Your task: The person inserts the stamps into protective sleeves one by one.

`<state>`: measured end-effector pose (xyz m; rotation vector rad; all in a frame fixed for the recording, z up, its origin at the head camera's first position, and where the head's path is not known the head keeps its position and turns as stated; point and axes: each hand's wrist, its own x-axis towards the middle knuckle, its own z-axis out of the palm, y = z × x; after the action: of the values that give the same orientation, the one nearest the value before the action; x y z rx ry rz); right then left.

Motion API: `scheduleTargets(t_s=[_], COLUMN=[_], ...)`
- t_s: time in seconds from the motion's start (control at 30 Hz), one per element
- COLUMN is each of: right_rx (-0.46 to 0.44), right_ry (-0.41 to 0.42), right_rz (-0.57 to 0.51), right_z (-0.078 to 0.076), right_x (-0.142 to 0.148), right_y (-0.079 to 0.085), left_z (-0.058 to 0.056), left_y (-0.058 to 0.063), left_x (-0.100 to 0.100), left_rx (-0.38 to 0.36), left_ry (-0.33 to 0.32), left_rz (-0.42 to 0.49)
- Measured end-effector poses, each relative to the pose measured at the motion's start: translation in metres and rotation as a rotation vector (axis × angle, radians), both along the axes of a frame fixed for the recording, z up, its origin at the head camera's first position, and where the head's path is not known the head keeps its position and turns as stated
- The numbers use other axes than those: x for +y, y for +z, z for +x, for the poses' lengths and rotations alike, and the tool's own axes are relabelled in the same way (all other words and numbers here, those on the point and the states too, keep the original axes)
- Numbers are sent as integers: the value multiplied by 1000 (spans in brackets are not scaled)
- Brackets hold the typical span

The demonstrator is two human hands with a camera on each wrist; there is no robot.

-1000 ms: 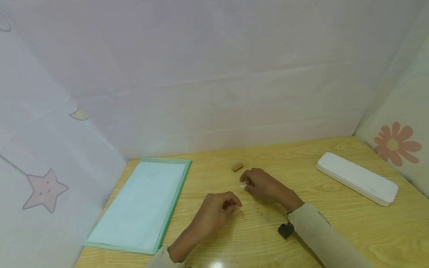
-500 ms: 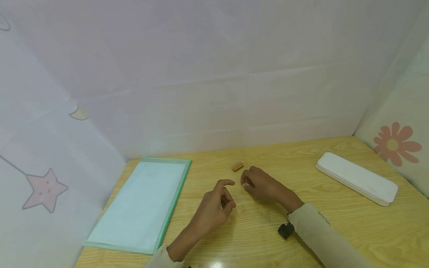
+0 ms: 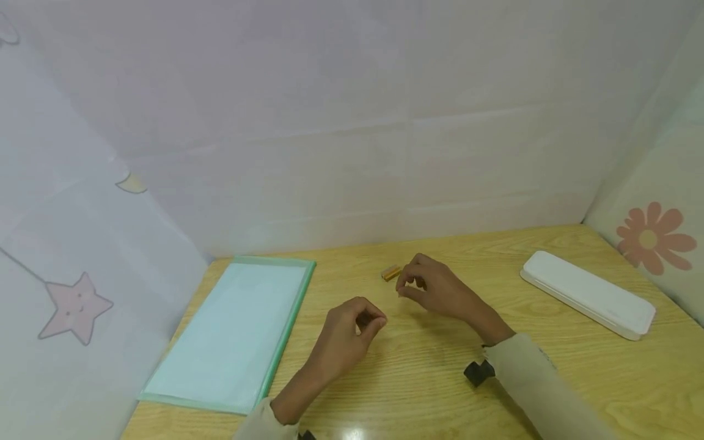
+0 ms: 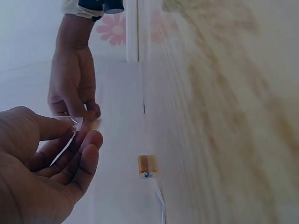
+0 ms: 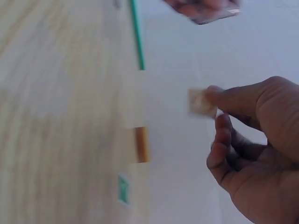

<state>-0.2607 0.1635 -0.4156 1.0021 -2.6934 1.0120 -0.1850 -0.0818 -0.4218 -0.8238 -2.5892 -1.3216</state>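
Observation:
My left hand (image 3: 348,336) is above the middle of the table, thumb and fingers pinching a small clear plastic piece (image 4: 77,123), seen in the left wrist view. Further right and back, my right hand (image 3: 437,286) pinches a small beige square piece (image 5: 200,102), blurred in the right wrist view; its kind cannot be told. In the head view both pieces are too small to make out. Just beyond the right fingertips lies a small pair of orange-gold cylinders (image 3: 391,272) that look like batteries, side by side on the wooden table (image 3: 429,391). The hands are apart.
A clear document folder with green edges (image 3: 231,336) lies on the left of the table. At the right rests a long white case (image 3: 587,294). Pale cloth walls (image 3: 352,153) enclose the back and sides. A small green-and-white patch (image 5: 123,189) shows near the orange cylinders.
My left index finger, raised half a second ago, now meets the thumb. The right hand has lifted and moved slightly back, covering the edge of the orange cylinders' right end.

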Motion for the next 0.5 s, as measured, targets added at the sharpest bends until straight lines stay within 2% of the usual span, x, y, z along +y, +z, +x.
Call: scheduleTargets(t_s=[0.1,0.27,0.37,0.5], right_rx=[-23,-143,-146,-62], right_ry=[47,155,212,217], right_rz=[-97,-228,-232,-154], right_z=[7,21,28,33], right_x=[3,1,-5,-13], right_y=[17,38,44,46], left_z=[-1,0,0,0], left_y=[0,1,1,0], left_x=[-1,0,0,0], left_rx=[36,76,98,129], left_ry=[6,14,26,37], left_rz=[-10,-19,-28,-49])
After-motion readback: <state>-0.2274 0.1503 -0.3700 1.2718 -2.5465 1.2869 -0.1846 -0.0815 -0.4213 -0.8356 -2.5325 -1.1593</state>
